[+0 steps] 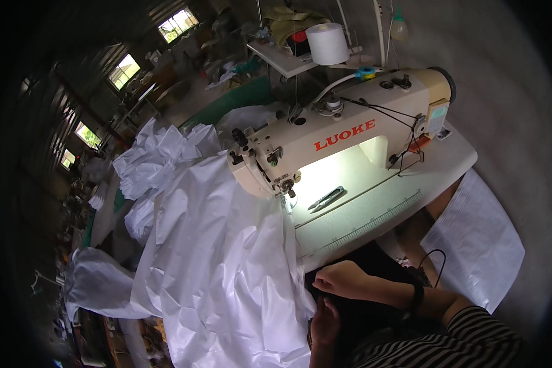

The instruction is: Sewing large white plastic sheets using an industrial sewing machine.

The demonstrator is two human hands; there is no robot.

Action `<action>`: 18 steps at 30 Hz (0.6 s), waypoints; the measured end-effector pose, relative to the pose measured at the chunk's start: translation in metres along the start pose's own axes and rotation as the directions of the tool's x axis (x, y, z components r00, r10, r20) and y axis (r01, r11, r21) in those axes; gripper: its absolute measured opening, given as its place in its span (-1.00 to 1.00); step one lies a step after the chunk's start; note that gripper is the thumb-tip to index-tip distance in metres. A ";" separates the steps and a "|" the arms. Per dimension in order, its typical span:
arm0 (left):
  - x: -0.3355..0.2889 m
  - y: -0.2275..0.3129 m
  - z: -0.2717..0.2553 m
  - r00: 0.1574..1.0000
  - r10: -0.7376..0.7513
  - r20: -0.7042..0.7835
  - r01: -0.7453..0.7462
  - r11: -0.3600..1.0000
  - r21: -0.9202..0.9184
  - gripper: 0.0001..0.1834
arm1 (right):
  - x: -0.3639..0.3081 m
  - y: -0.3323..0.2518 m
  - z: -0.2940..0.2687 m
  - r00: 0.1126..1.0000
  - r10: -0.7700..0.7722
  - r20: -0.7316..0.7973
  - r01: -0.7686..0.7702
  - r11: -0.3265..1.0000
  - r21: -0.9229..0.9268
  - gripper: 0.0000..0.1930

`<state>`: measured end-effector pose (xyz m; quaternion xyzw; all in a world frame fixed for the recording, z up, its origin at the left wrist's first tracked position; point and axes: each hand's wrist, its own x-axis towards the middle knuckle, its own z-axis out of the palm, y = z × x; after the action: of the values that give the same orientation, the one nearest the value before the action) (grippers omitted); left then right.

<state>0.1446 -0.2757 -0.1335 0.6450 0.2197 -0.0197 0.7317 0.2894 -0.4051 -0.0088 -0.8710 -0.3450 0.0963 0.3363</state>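
A large, glossy white sheet [227,264] hangs in folds over the front left of a sewing machine [349,122]. Its right edge runs under the needle area and down beside my hands. My right hand [343,279] is curled closed just right of that edge, over dark cloth on my lap; whatever it grips is hidden. Lower down, my left hand [325,322] is close beside the sheet's edge, its fingers drawn together, and I cannot make out what is in them. Thread snips [327,199] lie on the lit machine bed [356,218].
A white thread cone [328,44] stands behind the machine. More bunched white material [165,153] is piled to the left. Another white sheet [478,245] hangs at the right, near a thin black cable loop [438,260]. A grey wall [503,110] rises at the right.
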 end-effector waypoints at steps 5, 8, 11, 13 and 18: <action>-0.018 -0.013 -0.034 0.930 -0.178 0.322 0.291 -0.182 -0.939 -0.73 | 0.007 0.002 0.039 0.998 0.036 0.050 -0.047 0.970 0.237 -0.56; -0.025 -0.014 -0.048 0.906 -0.262 0.334 0.287 -0.199 -0.937 -0.71 | 0.019 -0.001 0.047 0.990 0.055 0.130 -0.079 0.979 0.187 -0.53; -0.027 -0.022 -0.053 0.889 -0.260 0.376 0.336 -0.185 -0.923 -0.70 | 0.018 -0.003 0.053 0.994 0.036 0.101 -0.054 0.982 0.183 -0.52; -0.027 -0.015 -0.047 0.885 -0.306 0.351 0.299 -0.205 -0.932 -0.71 | 0.016 -0.001 0.056 0.994 0.042 0.106 -0.061 0.981 0.186 -0.53; -0.018 -0.031 -0.045 0.856 -0.179 0.484 0.482 -0.058 -0.874 -0.75 | 0.011 0.014 0.075 0.992 0.042 0.119 -0.077 0.950 0.302 -0.60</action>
<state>0.1053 -0.2427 -0.1594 -0.1203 0.2389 -0.1127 0.9570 0.2751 -0.3667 -0.0741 -0.8116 -0.3177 0.2071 0.4443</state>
